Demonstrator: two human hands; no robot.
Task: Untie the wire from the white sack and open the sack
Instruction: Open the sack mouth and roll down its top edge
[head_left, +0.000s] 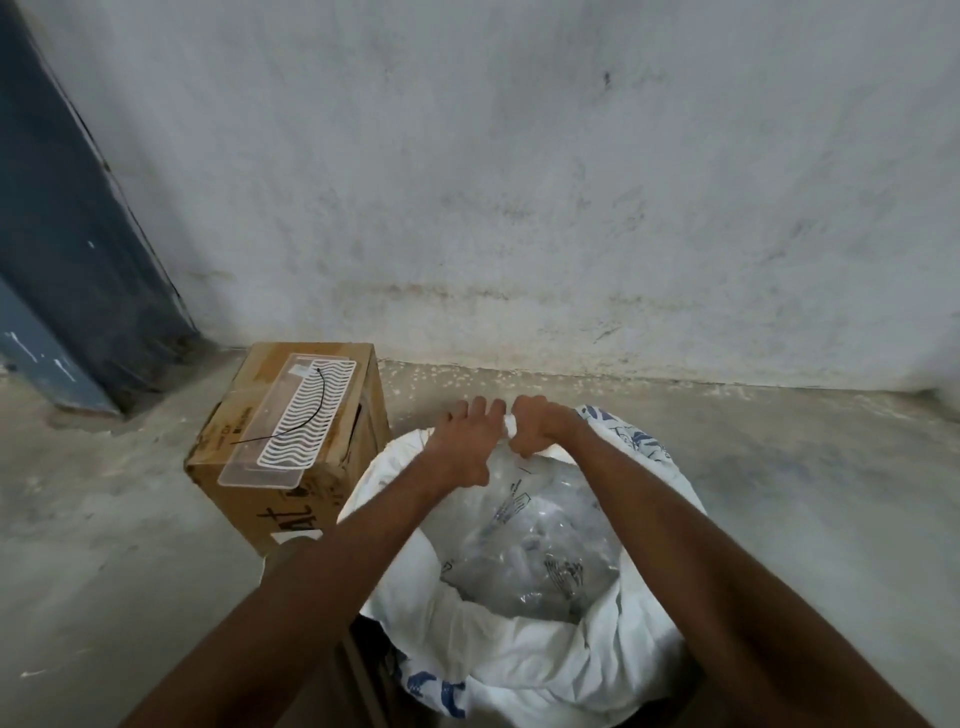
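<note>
The white sack (524, 660) stands on the floor below me, its mouth rolled down and wide. Inside it sits a clear plastic inner bag (540, 540) holding small white pieces. The bag's neck (510, 423) is twisted into a white bunch. My left hand (462, 441) and my right hand (537, 423) both grip that bunch at the sack's far rim, knuckles touching. A thin black wire (311, 415) lies loose on a clear plastic tray (280, 421) to the left, apart from the sack.
The tray rests on a brown cardboard box (244, 457) just left of the sack. A stained white wall (519, 182) runs behind, with a dark blue door frame (67, 249) at the left. Bare concrete floor (805, 467) lies to the right.
</note>
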